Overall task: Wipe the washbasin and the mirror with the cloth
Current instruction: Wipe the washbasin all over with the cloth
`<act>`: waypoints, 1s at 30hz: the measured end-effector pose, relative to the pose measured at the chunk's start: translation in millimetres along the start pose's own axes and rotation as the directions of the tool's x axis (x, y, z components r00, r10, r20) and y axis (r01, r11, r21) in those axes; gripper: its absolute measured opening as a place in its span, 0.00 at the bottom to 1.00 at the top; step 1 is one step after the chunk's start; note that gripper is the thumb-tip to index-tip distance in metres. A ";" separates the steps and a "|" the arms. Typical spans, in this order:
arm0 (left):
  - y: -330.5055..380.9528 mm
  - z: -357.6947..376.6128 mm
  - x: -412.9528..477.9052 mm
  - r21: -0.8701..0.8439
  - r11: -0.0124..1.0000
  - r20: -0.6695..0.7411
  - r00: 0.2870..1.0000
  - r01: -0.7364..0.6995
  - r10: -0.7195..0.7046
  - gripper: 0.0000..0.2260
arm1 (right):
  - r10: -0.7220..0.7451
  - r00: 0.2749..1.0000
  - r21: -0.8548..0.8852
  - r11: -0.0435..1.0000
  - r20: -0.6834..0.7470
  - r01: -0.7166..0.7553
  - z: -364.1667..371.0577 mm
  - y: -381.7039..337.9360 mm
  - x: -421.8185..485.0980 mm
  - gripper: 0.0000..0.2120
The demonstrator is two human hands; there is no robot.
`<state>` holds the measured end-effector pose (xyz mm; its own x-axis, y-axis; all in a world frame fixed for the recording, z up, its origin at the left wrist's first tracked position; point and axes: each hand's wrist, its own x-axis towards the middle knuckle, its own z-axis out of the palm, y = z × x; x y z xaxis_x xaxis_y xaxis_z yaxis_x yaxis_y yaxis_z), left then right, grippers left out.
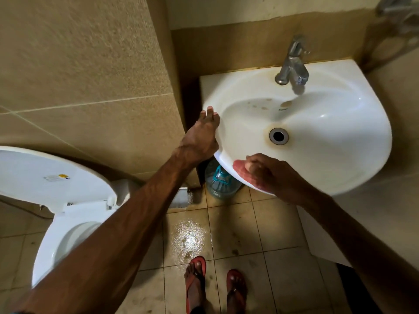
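Observation:
The white washbasin (328,123) hangs on the tiled wall, with brownish stains around its drain (278,136) and below the chrome tap (292,64). My left hand (200,138) rests on the basin's left rim, fingers straight along the edge. My right hand (272,175) grips a red cloth (243,169) and presses it on the front rim of the basin; the cloth looks blurred. The mirror is out of view.
An open toilet (68,200) stands at the left. A clear water jug with a blue handle (221,181) sits on the floor under the basin. The tiled floor has a wet patch (188,236). My feet in red sandals (196,282) stand below.

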<state>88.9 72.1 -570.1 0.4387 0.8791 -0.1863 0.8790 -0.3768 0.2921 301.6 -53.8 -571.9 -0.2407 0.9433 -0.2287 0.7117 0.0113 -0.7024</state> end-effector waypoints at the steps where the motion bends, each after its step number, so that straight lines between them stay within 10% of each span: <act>1: 0.5 -0.1 0.0 -0.007 1.000 0.005 1.000 0.000 0.000 0.32 | -0.027 0.999 -0.051 0.998 -0.034 0.026 6.3 -2.6 17.0 0.18; 7: 0.9 0.3 1.9 -0.001 1.000 0.012 1.000 0.003 -0.003 0.31 | 0.291 0.956 0.184 0.943 -0.048 -0.278 17.5 -18.5 97.5 0.20; 18: 1.9 3.6 3.0 0.080 0.997 -0.008 1.000 0.006 -0.006 0.32 | 0.137 0.941 0.003 0.989 0.309 -0.145 -31.1 2.4 -4.9 0.29; 30: 21.0 16.5 -9.9 0.032 0.997 -0.062 0.995 0.077 -0.075 0.32 | 0.228 0.973 -0.122 0.968 0.047 -0.221 9.5 51.9 88.0 0.25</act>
<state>106.1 50.7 -577.6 0.3592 0.9212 -0.1494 0.9157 -0.3170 0.2471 311.0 26.6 -634.9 -0.1033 0.9042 -0.4145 0.8225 -0.1567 -0.5467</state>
